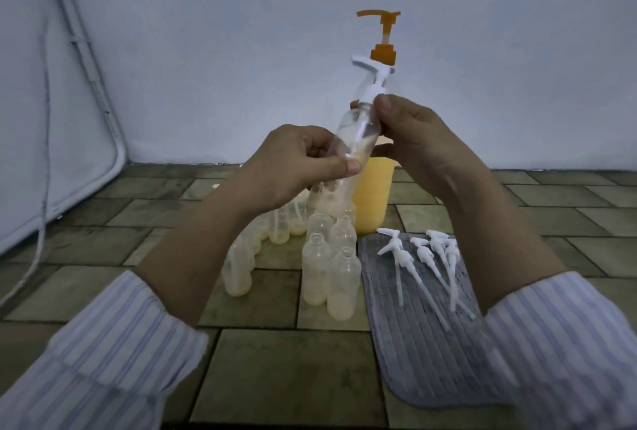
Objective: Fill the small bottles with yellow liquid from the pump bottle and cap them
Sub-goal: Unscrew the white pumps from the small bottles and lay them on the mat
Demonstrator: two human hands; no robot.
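holding a small bottle (339, 153) up tilted, the left hand (296, 160) grips its body while the right hand (413, 133) pinches its white pump cap (374, 83).

A grey ribbed mat (424, 353) lies on the tiled floor (286, 378).

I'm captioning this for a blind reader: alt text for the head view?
Two hands hold a tilted small bottle: left hand grips its body, right hand pinches its white pump cap. Below stand uncapped bottles, the yellow pump bottle and loose caps.
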